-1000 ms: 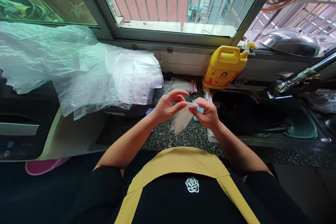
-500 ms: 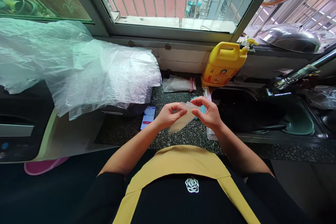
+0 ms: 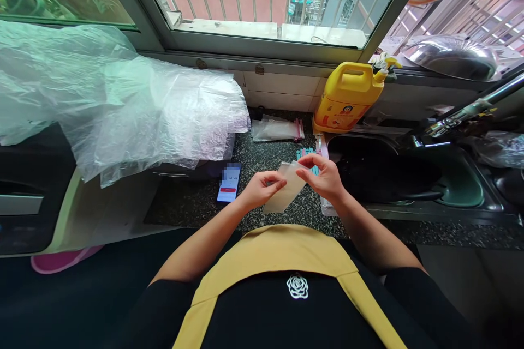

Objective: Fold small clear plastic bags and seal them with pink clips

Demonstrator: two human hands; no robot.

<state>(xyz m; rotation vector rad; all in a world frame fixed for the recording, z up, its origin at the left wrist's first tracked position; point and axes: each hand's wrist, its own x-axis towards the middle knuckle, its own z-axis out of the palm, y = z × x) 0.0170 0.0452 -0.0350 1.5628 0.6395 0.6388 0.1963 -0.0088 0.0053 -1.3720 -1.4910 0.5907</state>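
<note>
Between my hands hangs a small translucent, pale plastic bag, tilted over the speckled counter. My left hand pinches its left edge between thumb and fingers. At its upper right corner my right hand is closed on it, thumb against fingertips. Behind my right hand lie several small teal and pink items, partly covered by the fingers. A flat clear bag with a pink edge lies farther back. Left of my left hand rests a phone with its screen lit.
A yellow jug with a pump stands at the back beside the dark sink, which holds a black pan. Large plastic sheeting covers things on the left. A metal faucet reaches over from the right.
The small bag was crumpled and narrow; now it is spread flatter and wider. My left hand has moved slightly down and its fingers have closed on the bag's edge. The phone has come into view.
</note>
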